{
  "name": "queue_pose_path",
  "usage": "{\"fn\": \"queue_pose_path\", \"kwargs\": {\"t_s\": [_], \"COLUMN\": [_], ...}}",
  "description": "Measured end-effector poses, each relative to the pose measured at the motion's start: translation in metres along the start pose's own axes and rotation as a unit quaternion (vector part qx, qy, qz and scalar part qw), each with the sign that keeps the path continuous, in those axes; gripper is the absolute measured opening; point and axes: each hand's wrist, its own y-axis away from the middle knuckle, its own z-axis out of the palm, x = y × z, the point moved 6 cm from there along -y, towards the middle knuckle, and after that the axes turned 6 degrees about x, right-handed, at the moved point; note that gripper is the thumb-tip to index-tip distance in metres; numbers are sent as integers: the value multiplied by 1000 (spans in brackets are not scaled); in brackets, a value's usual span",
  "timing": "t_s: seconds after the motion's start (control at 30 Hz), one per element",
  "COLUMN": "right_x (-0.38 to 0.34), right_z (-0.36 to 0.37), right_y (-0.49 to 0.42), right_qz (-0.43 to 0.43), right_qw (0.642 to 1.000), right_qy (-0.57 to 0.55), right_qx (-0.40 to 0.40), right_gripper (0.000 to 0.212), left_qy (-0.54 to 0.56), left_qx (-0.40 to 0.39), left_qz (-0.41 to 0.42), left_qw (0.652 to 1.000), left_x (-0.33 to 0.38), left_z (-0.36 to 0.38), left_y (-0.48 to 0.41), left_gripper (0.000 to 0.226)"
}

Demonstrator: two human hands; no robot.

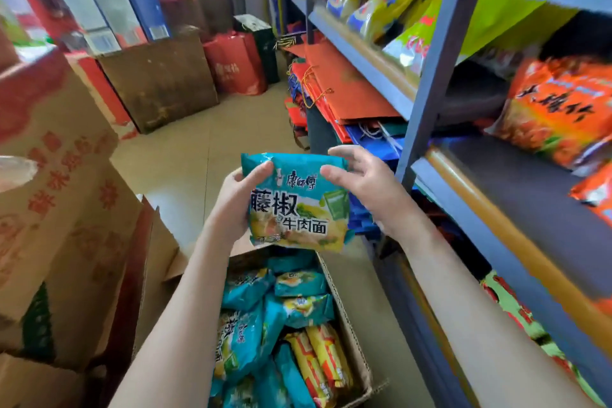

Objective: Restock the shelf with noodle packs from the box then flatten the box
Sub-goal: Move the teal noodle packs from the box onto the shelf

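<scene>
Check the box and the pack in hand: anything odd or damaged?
Nothing looks spilled or torn. One oddity: the box holds mostly teal packs, jumbled, but a few yellow packs stand on edge near its right wall, seemingly a different product mixed in. The held pack looks intact.

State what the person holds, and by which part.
A teal noodle pack: the left hand grips its left edge, the right hand pinches its upper right corner.
</scene>
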Motion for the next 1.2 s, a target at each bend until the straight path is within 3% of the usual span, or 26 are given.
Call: {"fn": "queue_pose_path", "kwargs": {"t_s": [0.07, 0.17, 0.33, 0.5, 0.63, 0.8, 0.97, 1.2], "right_x": [-23, -56, -94, -111, -121, -114, -117, -185], "right_z": [-20, -51, -102, -140, -155, -144, -123, -117], "right_y": [7, 21, 31, 56, 56, 40, 19, 7], "right_qz": [-17, -67, -126, -180, -202, -167, -110, -40], "right_qw": [997, 986, 941, 902, 890, 902, 916, 910], "right_qy": [-54, -34, 13, 35, 29, -16, -73, -17], "right_qx": [44, 149, 314, 392, 408, 398, 378, 413], "right_gripper": [36, 23, 23, 17, 19, 36, 30, 25], "left_qy": [23, 50, 79, 102, 108, 118, 67, 20], "left_qx": [1, -27, -79, -147, -175, -140, -72, -65], "left_qz": [51, 97, 100, 112, 116, 109, 100, 59], "left_qw": [998, 994, 989, 978, 972, 977, 990, 996], "left_x": [37, 75, 99, 113, 127, 137, 145, 220], "left_z": [27, 74, 141, 191, 211, 206, 178, 160], "left_y": [-4, -4, -2, 4, 1, -4, -15, -10], "left_gripper": [25, 13, 18, 33, 43, 26, 23, 19]}}
